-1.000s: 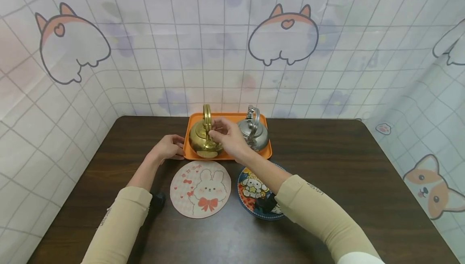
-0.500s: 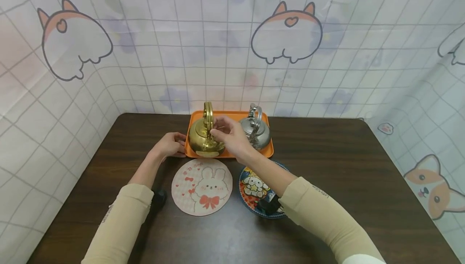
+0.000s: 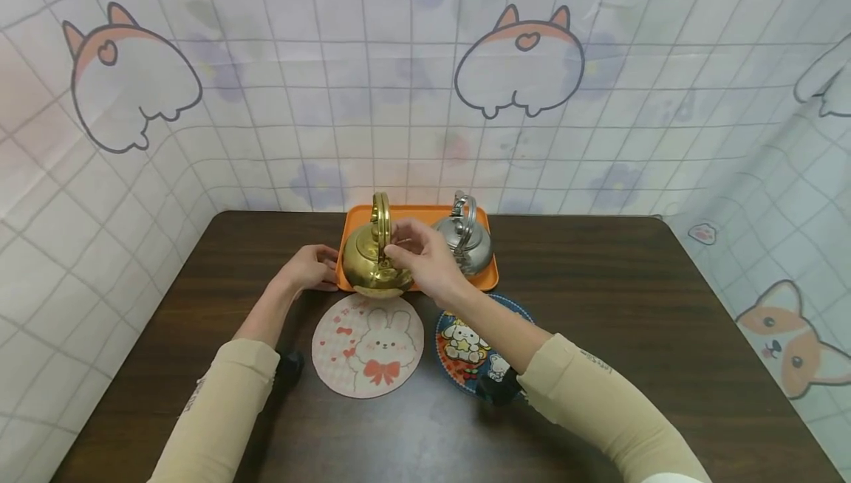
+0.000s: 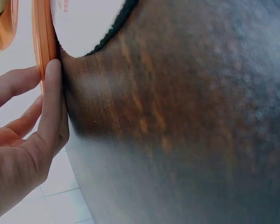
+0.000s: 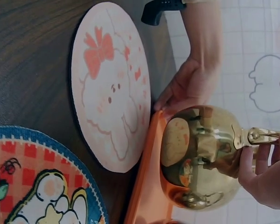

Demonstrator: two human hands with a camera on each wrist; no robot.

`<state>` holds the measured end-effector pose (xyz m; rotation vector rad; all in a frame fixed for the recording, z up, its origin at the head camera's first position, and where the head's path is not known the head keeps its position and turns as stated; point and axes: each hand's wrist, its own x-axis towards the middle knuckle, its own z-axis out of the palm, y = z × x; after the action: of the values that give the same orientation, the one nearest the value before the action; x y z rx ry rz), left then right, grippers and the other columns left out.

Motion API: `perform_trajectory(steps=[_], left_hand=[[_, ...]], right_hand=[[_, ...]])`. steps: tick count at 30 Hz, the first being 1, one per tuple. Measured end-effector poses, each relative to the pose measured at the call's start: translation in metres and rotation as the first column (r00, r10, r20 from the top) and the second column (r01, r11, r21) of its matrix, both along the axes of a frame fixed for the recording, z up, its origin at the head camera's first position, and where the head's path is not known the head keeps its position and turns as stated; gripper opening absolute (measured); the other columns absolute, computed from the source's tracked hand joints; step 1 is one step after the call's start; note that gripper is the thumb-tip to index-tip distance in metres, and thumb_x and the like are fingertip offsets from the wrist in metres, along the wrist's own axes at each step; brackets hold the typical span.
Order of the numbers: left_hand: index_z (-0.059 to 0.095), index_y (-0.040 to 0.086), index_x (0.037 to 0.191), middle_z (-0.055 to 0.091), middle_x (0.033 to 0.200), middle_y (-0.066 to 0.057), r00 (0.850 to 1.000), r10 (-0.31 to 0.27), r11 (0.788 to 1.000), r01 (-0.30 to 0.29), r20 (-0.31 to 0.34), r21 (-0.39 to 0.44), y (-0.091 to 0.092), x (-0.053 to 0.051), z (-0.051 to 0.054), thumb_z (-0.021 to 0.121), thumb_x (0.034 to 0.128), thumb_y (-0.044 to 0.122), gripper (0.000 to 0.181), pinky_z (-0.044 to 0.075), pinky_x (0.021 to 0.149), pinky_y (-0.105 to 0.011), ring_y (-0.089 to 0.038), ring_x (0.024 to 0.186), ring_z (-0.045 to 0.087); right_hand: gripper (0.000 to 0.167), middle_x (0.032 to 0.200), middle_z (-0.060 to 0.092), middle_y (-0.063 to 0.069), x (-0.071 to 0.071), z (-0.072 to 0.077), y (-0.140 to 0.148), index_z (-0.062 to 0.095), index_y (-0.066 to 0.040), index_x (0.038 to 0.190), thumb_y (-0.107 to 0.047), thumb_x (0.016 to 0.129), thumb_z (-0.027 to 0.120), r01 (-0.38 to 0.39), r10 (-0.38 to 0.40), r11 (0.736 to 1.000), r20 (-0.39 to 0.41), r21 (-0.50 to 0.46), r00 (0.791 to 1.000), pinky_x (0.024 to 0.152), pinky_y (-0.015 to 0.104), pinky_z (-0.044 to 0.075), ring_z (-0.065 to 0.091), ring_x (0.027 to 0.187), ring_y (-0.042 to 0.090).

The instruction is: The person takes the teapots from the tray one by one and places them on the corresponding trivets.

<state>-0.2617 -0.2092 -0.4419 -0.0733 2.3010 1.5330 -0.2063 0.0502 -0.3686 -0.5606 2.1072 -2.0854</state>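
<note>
On an orange tray [image 3: 419, 211] at the back of the table, a gold kettle [image 3: 362, 258] is at the left and a silver kettle [image 3: 473, 252] at the right. My right hand [image 3: 428, 258] grips the gold kettle's upright handle; the right wrist view shows the fingers [image 5: 246, 163] curled at it. The kettle's base overlaps the tray's front edge in the head view; whether it touches the tray I cannot tell. My left hand [image 3: 311, 267] holds the tray's left edge, with fingers on both sides of the rim [image 4: 45, 32] in the left wrist view.
A round pink rabbit mat [image 3: 368, 346] lies before the tray. To its right is a blue-edged round mat [image 3: 465, 350], partly covered by my right forearm. A printed grid curtain [image 3: 372, 99] hangs behind the dark wooden table [image 3: 598, 283].
The gold kettle has risen slightly and shifted toward me, held by my right hand. My left hand stays at the tray's edge.
</note>
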Motion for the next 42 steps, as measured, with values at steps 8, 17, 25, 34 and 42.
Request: perform_trajectory(steps=[8,17,25,34,42], left_hand=[[0.04,-0.012,0.146,0.057,0.121,-0.026,1.0,-0.006,1.0,0.006,0.0,-0.016,0.0,0.001,0.002,0.06,0.0953,-0.009,0.054,0.063,0.081,-0.036,-0.023,0.088,0.068],[0.038,-0.013,0.146,0.059,0.116,-0.023,1.0,0.0,1.0,0.0,0.013,0.012,-0.001,0.0,0.003,0.061,0.0939,-0.011,0.056,0.063,0.078,-0.033,-0.017,0.08,0.066],[0.041,-0.013,0.144,0.06,0.113,-0.021,1.0,-0.002,1.0,0.001,0.009,0.006,-0.001,0.0,0.003,0.062,0.0935,-0.01,0.055,0.063,0.077,-0.033,-0.017,0.081,0.065],[0.042,-0.013,0.143,0.059,0.113,-0.021,1.0,0.007,1.0,-0.007,0.006,-0.009,-0.001,0.0,0.002,0.059,0.0934,-0.012,0.053,0.062,0.075,-0.031,-0.017,0.08,0.064],[0.041,-0.014,0.142,0.059,0.112,-0.021,1.0,0.007,1.0,-0.007,0.004,0.013,-0.002,-0.003,-0.001,0.061,0.091,-0.013,0.055,0.061,0.07,-0.028,-0.014,0.076,0.063]], right_hand=[[0.019,0.11,0.064,0.012,0.008,-0.002,0.002,0.063,0.0,0.121,0.0,0.102,0.062,-0.015,0.015,1.0,-0.015,0.0,1.0,0.088,0.04,0.058,0.065,0.101,0.023],[0.022,0.11,0.065,0.013,0.021,0.001,0.003,0.063,0.002,0.122,0.003,0.1,0.063,-0.042,0.042,0.999,-0.033,-0.012,0.999,0.087,0.035,0.058,0.064,0.1,0.022],[0.021,0.108,0.066,0.013,0.029,0.0,0.006,0.064,0.001,0.121,0.002,0.1,0.064,-0.041,0.042,0.999,-0.053,0.016,0.998,0.085,0.034,0.058,0.064,0.097,0.022],[0.02,0.109,0.065,0.012,0.038,-0.001,0.007,0.064,-0.001,0.12,0.0,0.101,0.063,-0.055,0.056,0.998,-0.051,0.029,0.997,0.086,0.036,0.058,0.064,0.101,0.023],[0.022,0.111,0.065,0.011,0.044,-0.002,0.01,0.064,-0.003,0.123,-0.001,0.101,0.063,-0.078,0.081,0.996,-0.063,0.05,0.995,0.086,0.034,0.056,0.063,0.102,0.023]])
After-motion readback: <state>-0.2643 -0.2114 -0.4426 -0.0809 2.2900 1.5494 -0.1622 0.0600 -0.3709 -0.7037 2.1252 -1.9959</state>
